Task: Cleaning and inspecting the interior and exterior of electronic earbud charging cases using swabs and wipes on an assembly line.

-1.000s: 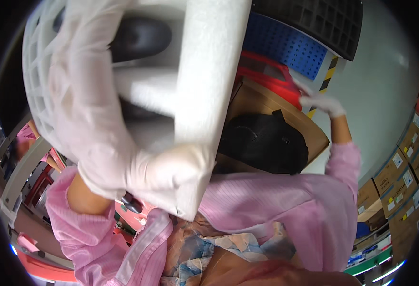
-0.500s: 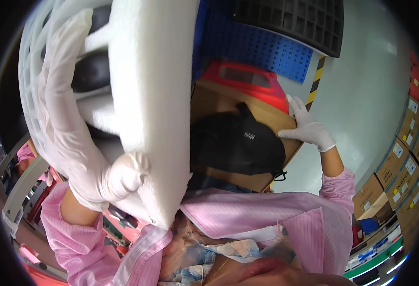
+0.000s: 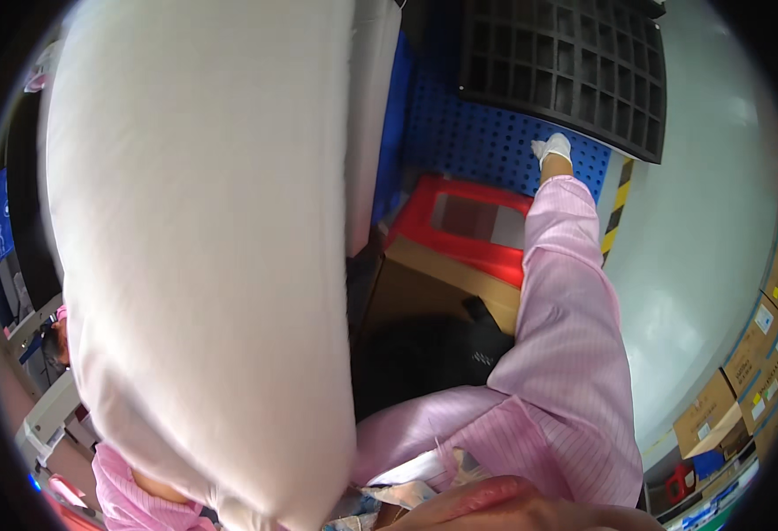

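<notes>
A big, smooth white shape (image 3: 207, 221) fills most of the left half, very close and blurred. My left hand (image 3: 128, 429), in a white glove, merges with it above the pink cuff. Where the glove ends cannot be made out, and its fingers are hidden. My right hand (image 3: 555, 150), also gloved in white, reaches far forward over a blue perforated surface (image 3: 468, 124). Its fingers are apart and hold nothing visible. It is just short of the near edge of a black tray with many square compartments (image 3: 574, 66).
Below my right arm are a red frame (image 3: 424, 208) and an open cardboard box (image 3: 424, 274), with a black bag-like item (image 3: 433, 354) in it. Yellow-black tape (image 3: 617, 212) marks the floor. Cartons (image 3: 751, 354) are stacked at the right. A person shows at the far left.
My right hand has moved from the cardboard box's edge forward to beside the black tray. The white foam tray in my left hand is no longer recognisable behind the large white shape.
</notes>
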Demonstrator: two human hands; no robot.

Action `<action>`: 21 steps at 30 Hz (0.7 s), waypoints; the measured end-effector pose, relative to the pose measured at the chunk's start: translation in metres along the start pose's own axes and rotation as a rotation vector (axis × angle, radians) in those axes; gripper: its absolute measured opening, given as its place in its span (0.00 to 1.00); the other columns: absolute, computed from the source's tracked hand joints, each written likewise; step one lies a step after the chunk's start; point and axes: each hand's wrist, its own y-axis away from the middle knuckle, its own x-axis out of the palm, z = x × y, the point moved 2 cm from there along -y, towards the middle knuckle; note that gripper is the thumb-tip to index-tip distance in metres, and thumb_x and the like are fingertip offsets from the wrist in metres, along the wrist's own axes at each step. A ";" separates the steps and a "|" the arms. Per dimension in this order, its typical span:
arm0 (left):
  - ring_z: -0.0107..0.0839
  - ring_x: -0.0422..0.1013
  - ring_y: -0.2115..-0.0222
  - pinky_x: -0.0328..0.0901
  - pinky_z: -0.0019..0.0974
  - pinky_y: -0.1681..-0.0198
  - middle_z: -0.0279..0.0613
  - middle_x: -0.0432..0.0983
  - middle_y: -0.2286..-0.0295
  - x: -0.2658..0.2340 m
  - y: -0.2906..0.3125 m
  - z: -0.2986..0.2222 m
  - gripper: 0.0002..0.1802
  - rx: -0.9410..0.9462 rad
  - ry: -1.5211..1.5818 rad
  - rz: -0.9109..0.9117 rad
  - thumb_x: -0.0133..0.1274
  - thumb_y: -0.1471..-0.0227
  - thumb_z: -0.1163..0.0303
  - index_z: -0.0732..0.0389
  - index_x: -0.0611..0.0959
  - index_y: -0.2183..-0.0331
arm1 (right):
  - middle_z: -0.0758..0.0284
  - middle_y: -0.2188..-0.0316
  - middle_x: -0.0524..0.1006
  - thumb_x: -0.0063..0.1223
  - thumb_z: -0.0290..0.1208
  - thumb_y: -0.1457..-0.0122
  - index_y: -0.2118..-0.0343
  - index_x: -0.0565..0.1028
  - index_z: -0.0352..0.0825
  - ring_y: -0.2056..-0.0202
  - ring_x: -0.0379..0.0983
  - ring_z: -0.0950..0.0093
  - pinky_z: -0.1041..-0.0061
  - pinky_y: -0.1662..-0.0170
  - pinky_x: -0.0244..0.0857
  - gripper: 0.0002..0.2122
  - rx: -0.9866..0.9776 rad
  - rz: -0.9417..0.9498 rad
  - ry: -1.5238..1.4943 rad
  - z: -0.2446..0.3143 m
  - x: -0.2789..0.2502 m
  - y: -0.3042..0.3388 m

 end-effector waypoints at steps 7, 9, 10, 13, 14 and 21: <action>0.49 0.61 0.46 0.57 0.46 0.45 0.61 0.59 0.47 0.013 -0.010 -0.001 0.61 -0.168 -0.112 0.094 0.61 0.68 0.33 0.69 0.61 0.44 | 0.57 0.35 0.47 0.33 0.66 0.48 0.37 0.47 0.35 0.36 0.43 0.59 0.61 0.35 0.36 0.44 0.061 -0.046 -0.359 -0.157 0.115 0.140; 0.48 0.61 0.47 0.57 0.45 0.45 0.60 0.60 0.47 0.018 -0.006 0.001 0.61 -0.175 -0.075 0.063 0.61 0.69 0.34 0.69 0.62 0.44 | 0.57 0.34 0.44 0.32 0.70 0.51 0.36 0.46 0.38 0.34 0.36 0.60 0.62 0.34 0.32 0.47 -0.220 0.300 -0.491 -0.140 0.119 0.144; 0.48 0.62 0.47 0.58 0.45 0.45 0.60 0.60 0.47 0.020 -0.003 0.001 0.61 -0.181 -0.060 0.051 0.62 0.69 0.34 0.69 0.62 0.45 | 0.58 0.34 0.41 0.33 0.70 0.51 0.35 0.45 0.38 0.34 0.34 0.60 0.63 0.34 0.31 0.47 -0.199 0.327 -0.591 -0.137 0.120 0.141; 0.47 0.63 0.48 0.58 0.44 0.46 0.60 0.61 0.48 0.020 0.003 -0.002 0.61 -0.216 -0.012 0.031 0.63 0.71 0.34 0.70 0.63 0.45 | 0.58 0.34 0.38 0.34 0.69 0.51 0.35 0.43 0.37 0.33 0.31 0.61 0.65 0.33 0.29 0.47 0.075 0.416 -1.141 -0.134 0.110 0.128; 0.47 0.63 0.48 0.58 0.44 0.46 0.59 0.62 0.48 0.021 0.004 -0.003 0.61 -0.227 0.007 0.022 0.63 0.71 0.35 0.70 0.64 0.46 | 0.58 0.34 0.37 0.34 0.68 0.50 0.35 0.43 0.35 0.33 0.30 0.60 0.65 0.33 0.28 0.47 0.340 0.465 -1.584 -0.132 0.108 0.121; 0.45 0.65 0.49 0.60 0.41 0.47 0.58 0.65 0.50 0.019 0.019 -0.014 0.60 -0.307 0.142 -0.029 0.66 0.73 0.36 0.70 0.67 0.47 | 0.59 0.36 0.49 0.31 0.65 0.48 0.37 0.50 0.43 0.35 0.39 0.60 0.50 0.36 0.30 0.40 -0.317 0.238 -0.213 -0.116 0.135 0.189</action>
